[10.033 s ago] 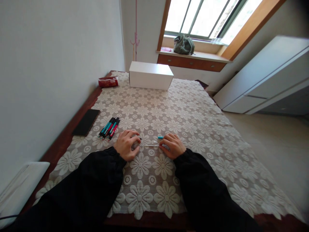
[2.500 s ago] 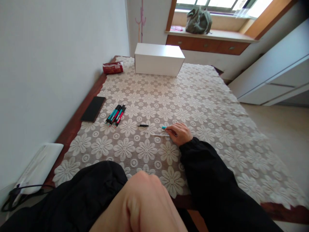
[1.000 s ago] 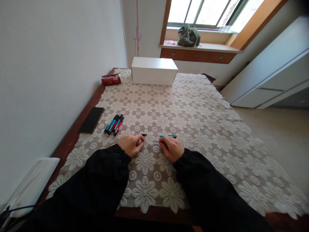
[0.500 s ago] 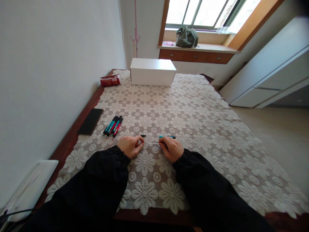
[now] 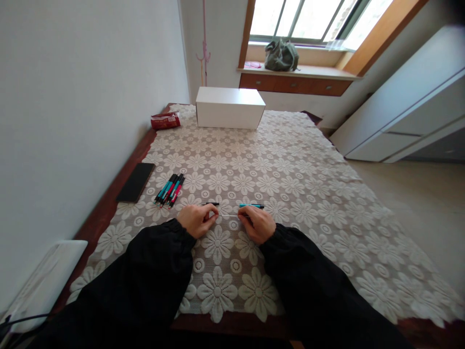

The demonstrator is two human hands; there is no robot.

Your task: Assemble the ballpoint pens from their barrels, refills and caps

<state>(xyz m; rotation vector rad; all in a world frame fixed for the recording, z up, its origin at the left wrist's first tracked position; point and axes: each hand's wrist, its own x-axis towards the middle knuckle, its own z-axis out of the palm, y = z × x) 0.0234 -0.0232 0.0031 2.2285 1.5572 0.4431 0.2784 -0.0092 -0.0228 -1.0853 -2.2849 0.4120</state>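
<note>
In a narrow pinch, thumb against forefinger, a thin white rod (image 5: 228, 215) is held by the fingertips of both the left hand (image 5: 198, 220) and the right hand (image 5: 257, 224). Compared with half a second ago, the gap between the two pinches has been narrowed very slightly; two and a half seconds ago the left hand was drawn back toward the body, and the rod was held by the right alone. The rod is seen as a straight, pale, slender line, laid level from hand to hand, its ends hidden by the fingers. Whether the lace tablecloth (image 5: 217, 291) is touched by it cannot be told.

Just beyond the left fingertips, a short black pen part (image 5: 212, 203) is partly covered. Just beyond the right knuckles, a teal-and-black pen barrel (image 5: 251, 206) is laid crosswise. Farther left, a bunch of teal, red and black pens (image 5: 169, 190) is set near a dark flat slab (image 5: 136, 182). Toward the far edge, a red packet (image 5: 165, 120) and a white box (image 5: 230, 107) are placed.
</note>
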